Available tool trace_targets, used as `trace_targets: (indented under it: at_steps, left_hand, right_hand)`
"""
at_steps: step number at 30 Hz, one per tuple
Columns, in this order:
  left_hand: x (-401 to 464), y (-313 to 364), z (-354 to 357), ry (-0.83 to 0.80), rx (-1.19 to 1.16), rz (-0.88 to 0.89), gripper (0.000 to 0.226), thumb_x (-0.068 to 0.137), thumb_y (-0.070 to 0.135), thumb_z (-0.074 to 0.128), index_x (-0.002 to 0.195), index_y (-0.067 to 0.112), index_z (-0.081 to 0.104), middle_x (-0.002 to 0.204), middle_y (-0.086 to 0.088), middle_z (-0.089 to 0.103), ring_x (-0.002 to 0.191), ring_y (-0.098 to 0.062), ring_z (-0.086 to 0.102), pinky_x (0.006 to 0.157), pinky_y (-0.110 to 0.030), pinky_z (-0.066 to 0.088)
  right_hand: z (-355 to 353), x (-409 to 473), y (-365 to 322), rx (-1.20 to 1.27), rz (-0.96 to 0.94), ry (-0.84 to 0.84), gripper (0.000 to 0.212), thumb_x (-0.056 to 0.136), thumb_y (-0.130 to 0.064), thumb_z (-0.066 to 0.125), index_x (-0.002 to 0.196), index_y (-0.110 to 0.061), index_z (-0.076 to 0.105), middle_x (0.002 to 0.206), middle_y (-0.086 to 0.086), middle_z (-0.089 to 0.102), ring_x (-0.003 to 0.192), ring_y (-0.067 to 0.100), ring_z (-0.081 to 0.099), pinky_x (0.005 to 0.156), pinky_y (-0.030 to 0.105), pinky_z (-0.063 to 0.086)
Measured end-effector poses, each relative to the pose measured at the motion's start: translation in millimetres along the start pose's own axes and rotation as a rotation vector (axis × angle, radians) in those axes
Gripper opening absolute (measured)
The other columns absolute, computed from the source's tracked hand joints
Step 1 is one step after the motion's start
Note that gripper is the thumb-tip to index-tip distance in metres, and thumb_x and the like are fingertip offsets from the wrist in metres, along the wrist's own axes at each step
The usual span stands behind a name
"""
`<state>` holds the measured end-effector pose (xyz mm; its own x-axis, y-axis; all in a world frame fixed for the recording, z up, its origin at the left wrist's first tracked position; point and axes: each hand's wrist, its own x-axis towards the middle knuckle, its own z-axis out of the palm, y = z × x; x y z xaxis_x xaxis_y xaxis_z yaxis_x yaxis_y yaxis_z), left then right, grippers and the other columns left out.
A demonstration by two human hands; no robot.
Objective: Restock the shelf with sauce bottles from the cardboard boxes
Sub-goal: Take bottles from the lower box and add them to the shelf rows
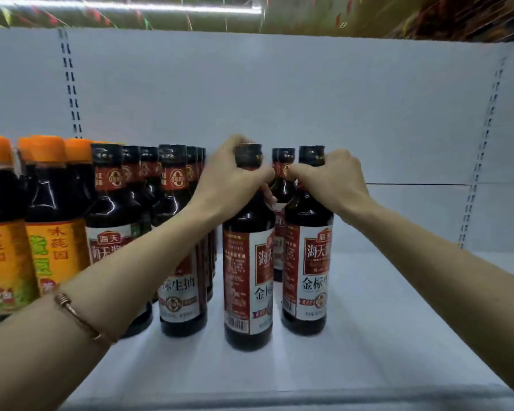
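Observation:
Two dark sauce bottles with black caps and red-and-white labels stand upright on the white shelf (383, 307). My left hand (229, 176) grips the neck of the left bottle (247, 280), whose label is turned sideways. My right hand (336, 179) grips the neck of the right bottle (306, 274), its label facing front. Between and behind them stands a third bottle (282, 185) of the same kind. The cardboard boxes are out of view.
Rows of the same dark bottles (175, 262) fill the shelf left of my hands. Orange-capped bottles with yellow labels (54, 232) stand at the far left. The white back panel (309, 93) closes the rear. A bracelet (77, 315) sits on my left wrist.

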<state>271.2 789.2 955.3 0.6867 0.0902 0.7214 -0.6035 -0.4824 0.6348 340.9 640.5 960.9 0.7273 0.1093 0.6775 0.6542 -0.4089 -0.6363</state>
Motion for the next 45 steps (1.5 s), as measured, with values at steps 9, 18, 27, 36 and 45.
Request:
trace_targets:
  at_steps: [9, 18, 27, 36, 45]
  left_hand:
    - [-2.2, -3.7, -2.9, 0.178, 0.416, 0.276, 0.039, 0.083, 0.045, 0.069, 0.101, 0.022, 0.044, 0.087, 0.002, 0.059, 0.078, -0.008, 0.057, 0.067, -0.009, 0.042]
    - [-31.9, -1.0, -7.3, 0.072, 0.506, 0.101, 0.076, 0.087, 0.045, 0.060, 0.144, 0.027, 0.014, 0.099, -0.003, 0.062, 0.085, -0.021, 0.063, 0.081, -0.046, 0.054]
    - [-116.5, -26.4, 3.6, -0.062, 0.497, -0.054, 0.117, 0.076, 0.048, 0.073, 0.135, 0.058, -0.027, 0.145, 0.018, 0.003, 0.125, -0.017, 0.042, 0.097, -0.039, 0.049]
    - [-115.8, -13.0, 10.0, -0.090, 0.323, -0.207, 0.113, 0.085, 0.017, 0.070, 0.147, 0.037, -0.023, 0.150, 0.002, 0.023, 0.113, 0.006, 0.023, 0.094, -0.017, 0.024]
    - [-103.6, -16.4, 7.9, -0.098, 0.308, -0.253, 0.115, 0.084, 0.006, 0.069, 0.146, 0.037, -0.023, 0.154, 0.001, 0.027, 0.137, -0.015, 0.035, 0.109, -0.040, 0.035]
  right_hand:
    - [9.9, -14.3, 3.6, -0.099, -0.086, 0.050, 0.051, 0.087, -0.051, 0.056, 0.053, -0.014, 0.051, 0.053, -0.003, 0.058, 0.056, 0.016, 0.058, 0.053, 0.032, 0.041]
    - [12.7, -33.9, 11.8, 0.091, 0.025, -0.116, 0.026, 0.090, -0.046, 0.054, 0.092, -0.022, 0.061, 0.088, -0.004, 0.069, 0.086, 0.016, 0.066, 0.080, 0.040, 0.054]
    - [0.0, -65.5, 21.1, 0.137, 0.145, -0.229, 0.058, 0.084, -0.061, 0.061, 0.130, -0.029, 0.046, 0.125, -0.006, 0.060, 0.112, 0.015, 0.060, 0.096, 0.039, 0.049]
    - [-9.9, -65.4, 9.1, -0.007, 0.224, -0.349, 0.063, 0.067, -0.061, 0.064, 0.119, -0.040, 0.035, 0.123, 0.001, 0.054, 0.110, 0.022, 0.059, 0.090, 0.051, 0.054]
    - [3.0, -54.7, 7.9, -0.078, 0.237, -0.362, 0.090, 0.051, -0.076, 0.057, 0.131, -0.043, 0.032, 0.131, 0.005, 0.049, 0.118, 0.032, 0.055, 0.091, 0.056, 0.052]
